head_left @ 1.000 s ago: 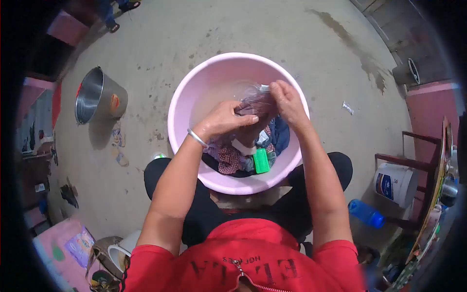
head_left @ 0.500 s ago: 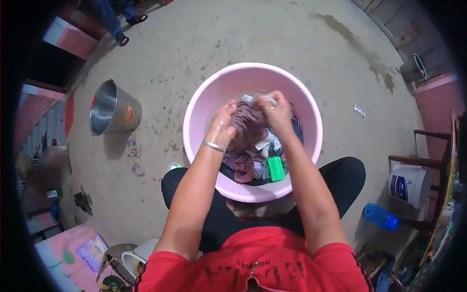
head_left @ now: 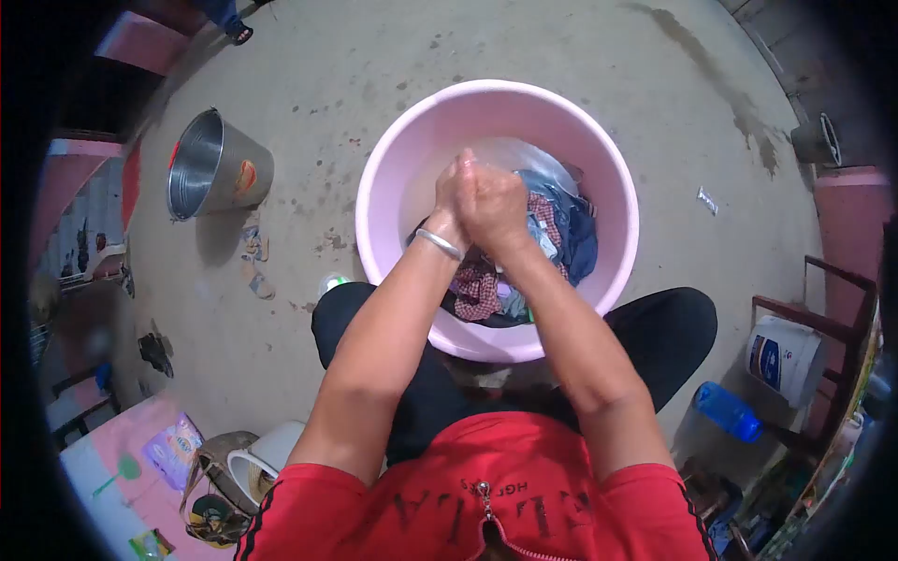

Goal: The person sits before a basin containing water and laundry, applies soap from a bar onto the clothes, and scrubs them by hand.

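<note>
My left hand, with a silver bangle at the wrist, and my right hand are pressed together above the pink tub. Both are closed; whatever lies between the palms is hidden. Wet clothes fill the tub below them: a red checked cloth under my wrists and a dark blue garment to the right. Soapy water shows at the far side. Only a sliver of a green block peeks out beside my right forearm.
A metal bucket stands to the left on the concrete floor. At right are a white bucket, a blue bottle and a wooden chair. A purple packet lies at lower left. Another person's foot shows at upper left.
My hands have come together from apart and closed. The mauve cloth they were handling no longer shows. My right forearm now covers most of the green block. The view has shifted slightly.
</note>
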### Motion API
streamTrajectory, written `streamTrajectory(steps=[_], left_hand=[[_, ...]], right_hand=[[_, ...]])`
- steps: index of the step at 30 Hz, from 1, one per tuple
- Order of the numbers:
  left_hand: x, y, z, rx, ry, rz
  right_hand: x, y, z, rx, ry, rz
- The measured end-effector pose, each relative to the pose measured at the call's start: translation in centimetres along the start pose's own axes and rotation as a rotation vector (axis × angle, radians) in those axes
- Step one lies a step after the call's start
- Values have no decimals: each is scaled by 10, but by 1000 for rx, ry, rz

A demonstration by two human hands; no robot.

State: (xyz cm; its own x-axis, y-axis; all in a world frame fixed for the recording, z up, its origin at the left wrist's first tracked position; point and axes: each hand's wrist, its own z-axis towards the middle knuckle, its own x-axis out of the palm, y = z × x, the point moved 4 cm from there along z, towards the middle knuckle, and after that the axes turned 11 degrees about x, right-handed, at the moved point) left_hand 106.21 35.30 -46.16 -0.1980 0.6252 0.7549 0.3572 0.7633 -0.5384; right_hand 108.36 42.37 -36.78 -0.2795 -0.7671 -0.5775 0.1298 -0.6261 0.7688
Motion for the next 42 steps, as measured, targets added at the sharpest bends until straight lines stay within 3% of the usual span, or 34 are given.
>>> streamTrajectory(steps=[1,3,4,5,7,8,10,12,13,14,15,17,19,21,22,24,25,26,27,28,29,30,31,33,35,37,38,39,41,42], left_hand=[[11,0,-8,-10,-1,9],[48,-4,-18,-30,-235,150],[27,-3,-10,-145,170,30],[39,-6,-17,-150,177,31],[67,-23,-33,-34,11,128],[68,-28,-34,-3,16,115],[78,-29,-44,-3,-22,202],[67,-27,-44,-4,-57,311],[45,-26,-34,40,62,580],[32,-28,-29,81,188,849],[28,-31,-31,75,195,867],[23,-41,-38,229,145,1461],[12,-32,-30,250,152,1604],[-17,-19,-13,461,59,1261],[-10,-17,-13,462,68,1270],[-8,-6,-12,159,-206,480],[-14,-6,-17,36,-106,273],[-16,-4,-6,-121,251,-10],[-18,-5,0,-280,606,-298],[-1,-5,-7,-283,597,-289],[23,-2,-12,-90,269,-178],[28,-5,-19,99,-58,-61],[30,-4,-19,93,-57,-53],[30,4,-16,96,-180,112],[23,-8,-10,125,-124,111],[25,-20,-22,65,177,-69],[-12,-10,4,12,231,-132],[-11,-11,0,4,232,-121],[-7,-9,-3,-85,-58,137],[10,-14,-11,-134,203,19]], right_hand=[[2,-14,-1,12,-6,3],[-9,-49,12,103,3,-98],[-18,-69,16,312,164,-173],[-27,-86,10,315,157,-175],[-18,-132,-11,597,586,36],[-23,-136,-21,595,586,32],[-21,-136,-59,990,839,778],[-21,-137,-62,957,763,820],[-22,-134,-59,915,686,852],[-25,-129,-56,1005,565,1065],[-27,-135,-54,969,407,1126],[-25,-162,-54,962,284,1077],[-30,-155,-43,889,192,926],[-37,-121,-26,730,99,563],[-28,-103,-23,491,-12,565],[-31,-33,-21,301,102,527],[-22,-6,-26,159,137,354],[-19,21,-32,-41,140,21],[-11,20,-28,-36,139,33],[-2,14,-21,-66,124,-160],[7,8,-13,-94,115,-353],[2,-11,7,128,142,-114],[-4,-30,27,348,153,119],[6,-41,34,245,147,43],[7,-23,27,121,161,-33],[-13,32,-4,-55,37,47],[14,6,-5,-130,80,-206],[15,-11,-1,-121,72,-200],[0,-59,15,203,150,-304],[-6,-76,14,366,233,-163]])
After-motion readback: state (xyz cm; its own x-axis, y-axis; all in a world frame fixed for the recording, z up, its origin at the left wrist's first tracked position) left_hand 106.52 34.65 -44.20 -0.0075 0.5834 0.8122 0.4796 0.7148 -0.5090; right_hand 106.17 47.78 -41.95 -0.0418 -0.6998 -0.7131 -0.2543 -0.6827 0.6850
